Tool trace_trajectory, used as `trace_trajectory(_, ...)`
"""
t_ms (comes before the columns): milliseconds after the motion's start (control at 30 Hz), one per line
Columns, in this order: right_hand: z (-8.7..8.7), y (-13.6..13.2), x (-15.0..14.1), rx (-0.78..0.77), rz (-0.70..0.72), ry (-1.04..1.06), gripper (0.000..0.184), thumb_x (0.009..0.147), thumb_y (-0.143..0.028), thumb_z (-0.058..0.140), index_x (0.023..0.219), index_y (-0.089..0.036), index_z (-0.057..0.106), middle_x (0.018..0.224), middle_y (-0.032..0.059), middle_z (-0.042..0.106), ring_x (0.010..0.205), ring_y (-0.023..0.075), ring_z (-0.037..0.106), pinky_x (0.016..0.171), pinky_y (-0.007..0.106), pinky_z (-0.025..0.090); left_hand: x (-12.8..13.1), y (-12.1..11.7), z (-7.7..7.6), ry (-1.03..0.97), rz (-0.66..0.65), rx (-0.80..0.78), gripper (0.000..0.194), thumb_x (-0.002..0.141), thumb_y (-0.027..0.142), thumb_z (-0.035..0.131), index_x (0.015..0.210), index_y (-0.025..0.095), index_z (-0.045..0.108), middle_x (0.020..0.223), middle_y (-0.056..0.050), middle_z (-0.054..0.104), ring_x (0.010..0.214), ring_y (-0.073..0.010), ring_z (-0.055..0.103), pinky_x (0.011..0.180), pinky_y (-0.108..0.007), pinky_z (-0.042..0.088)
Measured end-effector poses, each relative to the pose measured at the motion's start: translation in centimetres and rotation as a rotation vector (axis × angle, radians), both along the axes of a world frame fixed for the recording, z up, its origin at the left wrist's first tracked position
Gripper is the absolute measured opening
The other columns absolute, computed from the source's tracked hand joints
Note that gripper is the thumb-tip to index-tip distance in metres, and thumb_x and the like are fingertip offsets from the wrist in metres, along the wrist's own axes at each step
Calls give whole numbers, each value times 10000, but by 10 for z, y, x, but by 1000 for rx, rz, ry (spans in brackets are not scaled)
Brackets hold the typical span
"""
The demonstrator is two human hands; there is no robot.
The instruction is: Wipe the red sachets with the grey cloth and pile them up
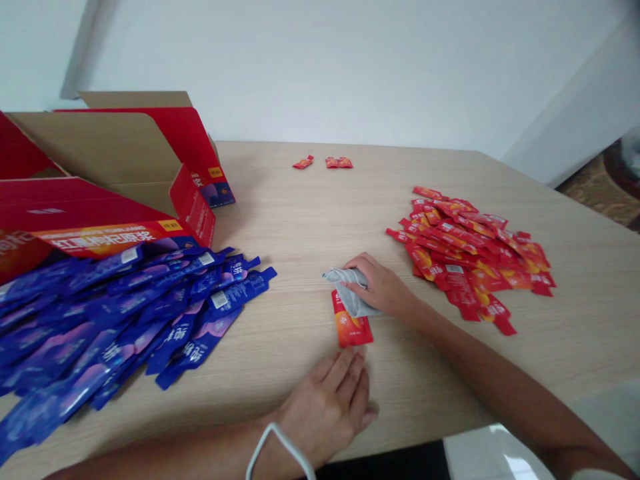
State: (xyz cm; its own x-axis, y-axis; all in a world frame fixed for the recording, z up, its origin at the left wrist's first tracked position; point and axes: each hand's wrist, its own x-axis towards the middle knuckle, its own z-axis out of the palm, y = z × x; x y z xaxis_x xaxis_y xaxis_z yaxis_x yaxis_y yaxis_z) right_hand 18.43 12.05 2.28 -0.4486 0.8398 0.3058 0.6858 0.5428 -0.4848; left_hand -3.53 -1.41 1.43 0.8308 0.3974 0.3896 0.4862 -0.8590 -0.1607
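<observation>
A red and orange sachet (351, 328) lies flat on the table in front of me. My right hand (380, 283) is closed round a folded grey cloth (353, 303), which rests over the upper part of that sachet and hides some of it. Below, my left hand (333, 403) lies palm down with its fingers stretched out, the tips at the sachet's lower edge. Whether those fingertips press on the sachet, I cannot tell. A pale cord loops round my left wrist.
Blue sachets (130, 307) are heaped at the left, before open red cartons (197, 210). To the right spreads a pile of red sachets (465, 247). Small red packets (339, 163) lie at the back of the wooden table (280, 220), near the white wall.
</observation>
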Motion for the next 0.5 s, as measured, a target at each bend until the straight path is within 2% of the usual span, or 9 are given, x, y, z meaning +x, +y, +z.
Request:
trace_trajectory(100, -13, 4, 1, -21, -21, -9, 254, 980, -393, 611, 1185, -248, 571, 1185, 63, 626, 1091, 224, 628, 952, 382, 509, -1, 7, 7, 45, 47, 6, 519, 1045, 493, 452, 1371, 116, 595, 1515, -115, 524, 1421, -271, 474, 1114, -351, 437)
trace_trajectory(167, -17, 4, 2, -26, -19, -14, 248, 977, -388, 616, 1179, -250, 578, 1185, 60, 629, 1086, 221, 632, 943, 376, 509, -2, 9, 6, 69, 81, -19, 611, 1046, 533, 413, 1454, 90, 514, 1557, -140, 461, 1452, -282, 430, 1142, -369, 417)
trace_trajectory(300, -16, 0, 2, -48, -6, -31, 238, 972, -389, 620, 1156, -243, 586, 1155, 55, 639, 1051, 220, 641, 900, 369, 512, 0, 7, -2, 73, 122, -57, 688, 1033, 577, 404, 1448, 39, 508, 1514, -181, 501, 1432, -309, 455, 1151, -397, 416)
trace_trajectory(400, -14, -4, 3, -71, -1, -58, 227, 969, -390, 618, 1138, -243, 581, 1143, 52, 637, 1027, 221, 645, 881, 371, 512, 1, 2, -3, 87, 124, -48, 636, 1050, 519, 408, 1446, 31, 510, 1498, -177, 520, 1415, -292, 481, 1141, -383, 432)
trace_trajectory(500, -14, -7, 2, -75, -18, -93, 227, 971, -399, 611, 1126, -241, 564, 1148, 56, 629, 1014, 229, 647, 863, 374, 514, 1, -1, 2, 109, 75, -8, 562, 1065, 424, 427, 1465, 33, 489, 1522, -160, 494, 1444, -261, 444, 1168, -358, 403)
